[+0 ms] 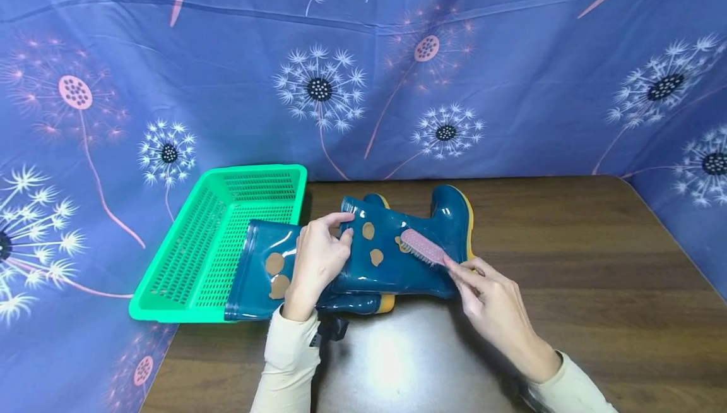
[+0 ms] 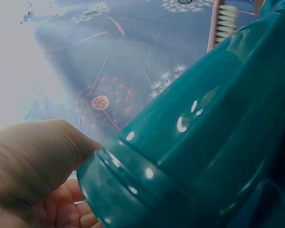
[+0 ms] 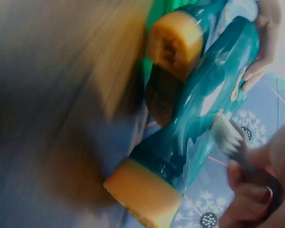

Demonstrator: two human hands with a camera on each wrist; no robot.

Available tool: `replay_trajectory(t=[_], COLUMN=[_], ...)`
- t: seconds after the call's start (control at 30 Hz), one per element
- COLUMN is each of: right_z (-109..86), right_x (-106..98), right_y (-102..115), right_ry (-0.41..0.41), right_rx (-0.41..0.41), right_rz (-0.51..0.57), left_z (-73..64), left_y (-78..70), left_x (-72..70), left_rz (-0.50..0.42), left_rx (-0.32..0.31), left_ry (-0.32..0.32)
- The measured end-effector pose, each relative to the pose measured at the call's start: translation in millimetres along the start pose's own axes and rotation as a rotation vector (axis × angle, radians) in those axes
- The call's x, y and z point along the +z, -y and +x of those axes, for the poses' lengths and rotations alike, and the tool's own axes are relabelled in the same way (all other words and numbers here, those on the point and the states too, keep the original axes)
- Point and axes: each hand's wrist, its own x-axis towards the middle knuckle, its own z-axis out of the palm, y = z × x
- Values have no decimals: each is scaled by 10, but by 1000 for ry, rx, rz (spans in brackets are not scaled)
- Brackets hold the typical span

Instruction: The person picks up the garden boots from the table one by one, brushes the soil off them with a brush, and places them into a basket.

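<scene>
A teal rubber boot (image 1: 392,274) with brown spots and a yellow sole lies across a second teal boot (image 1: 258,287). My left hand (image 1: 318,252) grips the upper boot at its shaft opening, thumb on one side of the rim in the left wrist view. In my right hand (image 1: 491,299) is a pink scrub brush (image 1: 423,247), held by its handle. Its pale bristles (image 3: 226,137) touch the boot's shaft beside a brown spot. The lower boot is partly hidden under the upper one, and its shaft overlaps the basket's edge.
A green plastic basket (image 1: 165,249) stands at the left on the brown wooden table (image 1: 568,261). Behind the table hangs a blue cloth (image 1: 238,103) with a dandelion print. Light glares off the table's front middle.
</scene>
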Motion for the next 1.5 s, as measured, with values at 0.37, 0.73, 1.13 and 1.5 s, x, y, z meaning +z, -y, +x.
replay_trajectory(t=[0.37,0.73,1.13,1.5], right_z=[3,-10,-25,-35], right_x=[20,47,69,114], right_y=[-43,-24,36,-4], right_ry=[-21,7,-41,-75], right_rx=[-18,26,34,16], right_rz=[78,198,161,164], left_z=[2,-14,-9,-7], left_y=[12,-3,-14,-4], left_x=[-19,-61,-64,-64], left_rz=[-12,-19,-37,-25], left_rx=[-14,-10,-7,-14], left_ry=[20,38,47,38])
